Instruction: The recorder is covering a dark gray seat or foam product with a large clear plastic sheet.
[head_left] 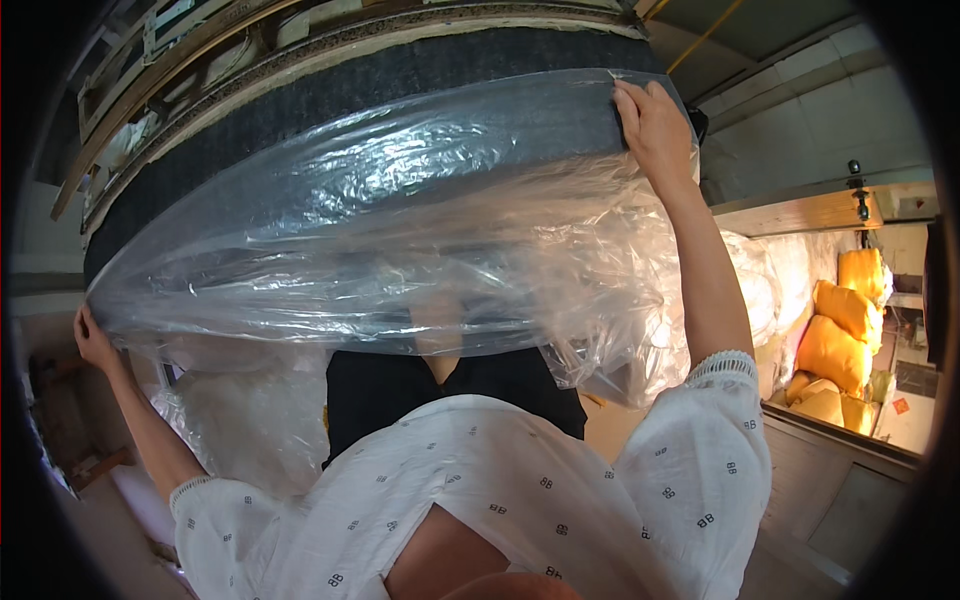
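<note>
**Clear plastic sheet held over dark upholstered panel**

Left hand [92, 338] grips the left edge of the clear plastic sheet [400, 230], fingers closed on the film. Right hand [652, 125] is raised far right, fingers curled over the sheet's upper edge, pinching it against the dark grey upholstered panel [400, 80]. The sheet spans between both hands, draped across the panel's front and bunching loosely below. Yellow cushions [850, 330] are stacked at the right, well apart. White patterned sleeves [700, 450] cover both upper arms.

Yellow stuffed bags [845, 340] piled at right; clear plastic wrapping [400, 230] overhead.
</note>
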